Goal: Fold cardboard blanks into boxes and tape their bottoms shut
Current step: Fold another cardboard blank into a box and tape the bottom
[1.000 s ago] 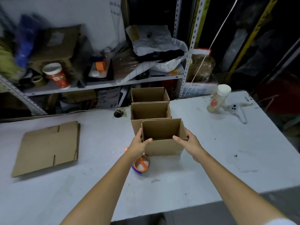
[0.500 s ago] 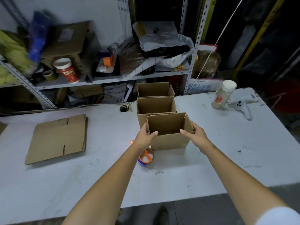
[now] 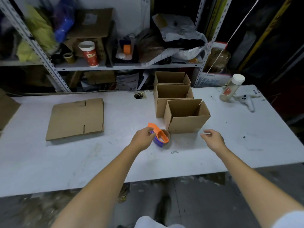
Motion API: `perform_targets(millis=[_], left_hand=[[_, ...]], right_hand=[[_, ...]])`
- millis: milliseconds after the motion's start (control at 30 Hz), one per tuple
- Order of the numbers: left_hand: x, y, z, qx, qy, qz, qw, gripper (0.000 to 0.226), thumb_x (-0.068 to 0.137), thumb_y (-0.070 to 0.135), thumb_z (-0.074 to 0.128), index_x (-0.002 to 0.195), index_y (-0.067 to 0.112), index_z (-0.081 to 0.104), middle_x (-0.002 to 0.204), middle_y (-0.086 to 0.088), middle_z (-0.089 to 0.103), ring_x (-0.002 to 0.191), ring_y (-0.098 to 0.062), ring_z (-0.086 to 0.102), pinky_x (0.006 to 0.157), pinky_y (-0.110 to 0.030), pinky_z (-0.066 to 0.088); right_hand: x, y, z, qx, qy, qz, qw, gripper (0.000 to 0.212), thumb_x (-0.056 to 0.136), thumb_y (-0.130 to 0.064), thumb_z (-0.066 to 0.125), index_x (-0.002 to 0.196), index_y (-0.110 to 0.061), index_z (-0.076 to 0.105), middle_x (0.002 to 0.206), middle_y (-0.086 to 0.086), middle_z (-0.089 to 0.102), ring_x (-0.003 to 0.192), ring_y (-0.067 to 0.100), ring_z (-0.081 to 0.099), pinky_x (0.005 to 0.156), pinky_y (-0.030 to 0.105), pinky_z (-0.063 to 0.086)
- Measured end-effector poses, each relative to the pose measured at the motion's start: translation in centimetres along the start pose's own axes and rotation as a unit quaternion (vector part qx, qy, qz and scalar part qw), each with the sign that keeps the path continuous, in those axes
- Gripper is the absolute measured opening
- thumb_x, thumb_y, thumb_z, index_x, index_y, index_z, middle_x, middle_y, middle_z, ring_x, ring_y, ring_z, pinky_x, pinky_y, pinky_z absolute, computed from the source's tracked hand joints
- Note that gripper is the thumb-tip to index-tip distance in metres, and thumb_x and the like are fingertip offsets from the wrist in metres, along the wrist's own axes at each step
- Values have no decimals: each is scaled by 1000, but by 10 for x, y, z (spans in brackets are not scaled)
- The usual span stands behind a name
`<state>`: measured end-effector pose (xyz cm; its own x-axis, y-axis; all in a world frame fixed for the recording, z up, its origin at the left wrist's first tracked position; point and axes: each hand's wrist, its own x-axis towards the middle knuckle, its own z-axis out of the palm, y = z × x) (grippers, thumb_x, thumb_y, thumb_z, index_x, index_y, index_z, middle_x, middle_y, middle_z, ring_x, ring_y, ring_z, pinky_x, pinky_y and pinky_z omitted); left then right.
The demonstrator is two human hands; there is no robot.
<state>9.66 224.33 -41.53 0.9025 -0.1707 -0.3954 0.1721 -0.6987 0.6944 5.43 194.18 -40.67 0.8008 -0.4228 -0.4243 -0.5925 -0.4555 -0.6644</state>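
Three folded cardboard boxes stand open-topped in a row on the white table (image 3: 82, 162): the nearest box (image 3: 185, 124), a middle box (image 3: 172, 92) and a far box (image 3: 171, 77). An orange and purple tape dispenser (image 3: 160, 136) lies just left of the nearest box's front corner. My left hand (image 3: 142, 139) is at the dispenser's left side, fingers loosely curled by its handle, with no clear grip. My right hand (image 3: 213, 139) hovers with fingers apart, in front of the nearest box and holding nothing. A stack of flat cardboard blanks (image 3: 75, 119) lies on the table's left.
A white-capped bottle (image 3: 232, 89) and a white handheld controller (image 3: 247, 102) sit at the table's far right. A cable hole (image 3: 139, 95) opens near the back edge. A cluttered metal shelf (image 3: 115, 66) stands behind. Another cardboard piece (image 3: 6, 107) pokes in at the left edge.
Both hands have let go of the nearest box and pulled back toward me. My left hand dropped down to the tape dispenser; the box stays where it was set.
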Motion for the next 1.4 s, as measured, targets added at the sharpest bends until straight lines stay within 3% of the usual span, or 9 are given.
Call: perform_targets(millis=[200, 333, 500, 733, 1000, 1133, 1267, 1400], left_hand=[[-76, -108, -27, 57, -35, -25, 997, 43, 101, 42, 49, 140, 23, 52, 132, -2, 61, 115, -22, 58, 96, -33, 47], [-114, -173, -52, 52, -50, -67, 995, 44, 102, 41, 47, 142, 23, 50, 133, -3, 59, 113, -23, 58, 94, -32, 48], [-143, -231, -84, -2, -25, -125, 992, 42, 102, 41, 47, 141, 24, 50, 129, 1, 59, 103, -16, 60, 86, -28, 48], [-138, -287, -141, -14, 28, -210, 977, 43, 102, 41, 48, 142, 24, 50, 132, 0, 59, 113, -19, 59, 95, -32, 49], [-65, -317, -240, 9, 133, -236, 963, 44, 102, 35, 51, 143, 18, 50, 140, -5, 57, 124, -24, 55, 100, -33, 45], [-3, -327, -292, 21, 173, -220, 960, 49, 102, 30, 51, 147, 14, 44, 143, -13, 54, 127, -31, 53, 99, -34, 43], [49, -339, -327, 16, 168, -214, 962, 58, 103, 29, 49, 154, 13, 30, 149, -15, 47, 132, -34, 49, 102, -36, 42], [83, -358, -337, 9, 122, -236, 964, 70, 104, 36, 45, 159, 7, 10, 160, -15, 29, 143, -34, 35, 112, -37, 32]], right_hand=[[-80, -7, 99, -140, -143, -35, 979, 46, 96, -37, 63, 135, -13, 57, 124, 9, 65, 108, 24, 61, 89, 30, 47], [-125, -19, 163, -206, -211, -65, 953, 47, 95, -44, 61, 137, -21, 55, 128, 5, 63, 111, 21, 60, 94, 31, 48], [-147, -43, 233, -257, -261, -96, 926, 46, 96, -47, 57, 137, -26, 53, 131, 2, 61, 106, 18, 61, 93, 28, 48], [-121, -106, 314, -351, -268, -181, 879, 48, 99, -48, 51, 141, -23, 50, 134, 3, 61, 116, 21, 61, 97, 34, 50], [-63, -226, 385, -248, -225, -215, 918, 49, 99, -37, 55, 142, -14, 50, 135, 9, 60, 121, 28, 57, 94, 33, 45], [-25, -279, 424, -174, -187, -189, 948, 58, 95, -32, 58, 147, -11, 44, 143, 12, 52, 128, 30, 51, 103, 35, 43], [13, -304, 464, -145, -154, -145, 967, 69, 95, -38, 61, 151, -8, 36, 152, 14, 42, 135, 34, 44, 111, 41, 40], [36, -303, 493, -168, -145, -102, 970, 88, 90, -54, 62, 154, -8, 23, 158, 15, 29, 141, 36, 36, 113, 48, 38]])
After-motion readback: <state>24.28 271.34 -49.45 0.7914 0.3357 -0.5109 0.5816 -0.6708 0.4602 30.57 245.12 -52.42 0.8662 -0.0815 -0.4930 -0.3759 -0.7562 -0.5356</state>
